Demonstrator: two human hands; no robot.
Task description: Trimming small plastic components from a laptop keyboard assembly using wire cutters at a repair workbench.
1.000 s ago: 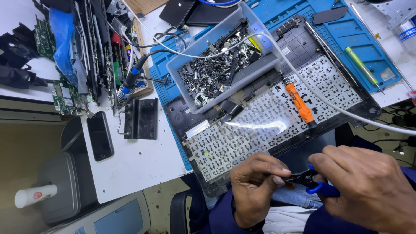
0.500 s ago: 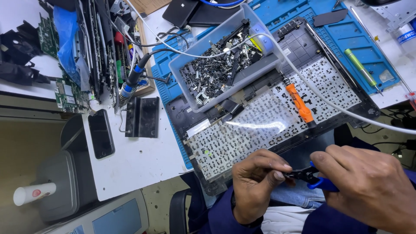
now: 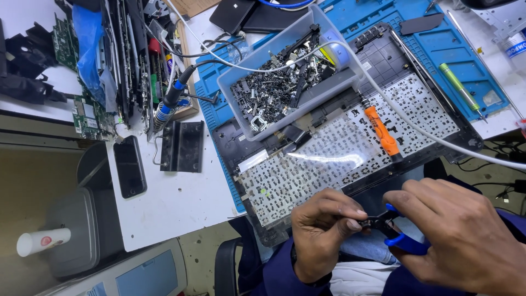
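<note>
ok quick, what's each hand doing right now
left hand: pinched shut at the pliers' tip, on what cannot be told
right hand: closed on blue-handled pliers

White bench (image 3: 181, 203) under my work, blue mat (image 3: 438, 49) spread across it. Beige floor (image 3: 33, 181) down left of bench edge. Grey bin (image 3: 76, 230) on that floor, white cup (image 3: 41, 241) lying on its lid. Dark chair frame (image 3: 224, 268) below me (only part shows). Bright overhead light glares off surfaces.
</note>
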